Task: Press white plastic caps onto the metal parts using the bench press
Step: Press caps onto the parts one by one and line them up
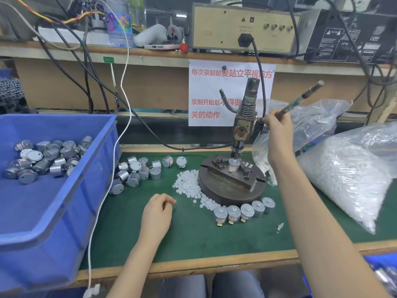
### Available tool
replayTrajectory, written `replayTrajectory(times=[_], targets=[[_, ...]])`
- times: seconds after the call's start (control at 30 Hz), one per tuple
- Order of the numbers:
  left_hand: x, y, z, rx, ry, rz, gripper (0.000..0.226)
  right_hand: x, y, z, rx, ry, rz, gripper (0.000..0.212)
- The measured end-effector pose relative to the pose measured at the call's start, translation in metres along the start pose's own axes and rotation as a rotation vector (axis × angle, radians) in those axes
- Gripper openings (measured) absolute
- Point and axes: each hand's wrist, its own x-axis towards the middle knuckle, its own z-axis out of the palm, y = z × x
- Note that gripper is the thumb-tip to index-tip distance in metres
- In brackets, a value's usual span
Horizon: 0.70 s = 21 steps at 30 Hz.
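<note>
Both forearms are bare from the bottom edge of the frame up to the wrists, with no sleeve, watch, bracelet or glove on either. The left hand (158, 214) at lower centre and the right hand (277, 131) at centre right carry no rings that can be made out. At the bottom centre, grey-blue trousers (206, 286) cover both knees.
</note>
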Motion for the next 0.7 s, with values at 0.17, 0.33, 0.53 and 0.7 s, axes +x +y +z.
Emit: replayTrajectory(times=[0.17, 0.33, 0.53, 0.7], targets=[[0.0, 0.001, 0.0, 0.01, -0.007, -0.005, 0.024, -0.018, 0.038, -0.013, -0.354, 0.041, -0.027, 0.052], [-0.001, 0.0, -0.001, 0.001, -0.009, 0.008, 0.025, -0.044, 0.098, -0.009, -0.749, -0.172, 0.124, 0.051], [0.0, 0.0, -0.001, -0.011, -0.005, -0.016, 0.026, -0.031, 0.109, 0.01, -1.082, -0.319, 0.007, 0.043], [-0.001, 0.001, -0.001, -0.018, -0.012, -0.022, 0.026, -0.038, 0.102, 0.006, -1.281, -0.354, -0.065, 0.039]])
